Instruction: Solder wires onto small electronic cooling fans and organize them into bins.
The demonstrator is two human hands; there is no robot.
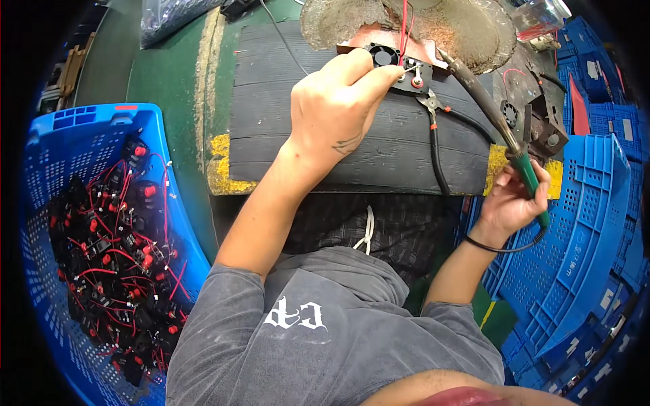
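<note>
My left hand [336, 105] is closed in a pinch above the black mat [298, 122]. A thin silvery piece [410, 68] sticks out at its fingertips, too small to name surely. Right beside them lies a black part with metal terminals [418, 76], and red wires [404, 30] rise from there. A small black fan [384, 55] sits partly behind my knuckles. My right hand [509, 206] grips a soldering iron [525, 170] by its green handle. The iron points up and left, its tip near a copper-coloured plate [423, 51]; contact is unclear.
Cutting pliers [435, 128] with black handles lie on the mat. At left, a blue crate [159, 128] holds several black parts with red wires. A stained round pad [467, 24], a jar [542, 17] and a dark metal stand [544, 125] occupy the far side. Blue crates [575, 243] stand right.
</note>
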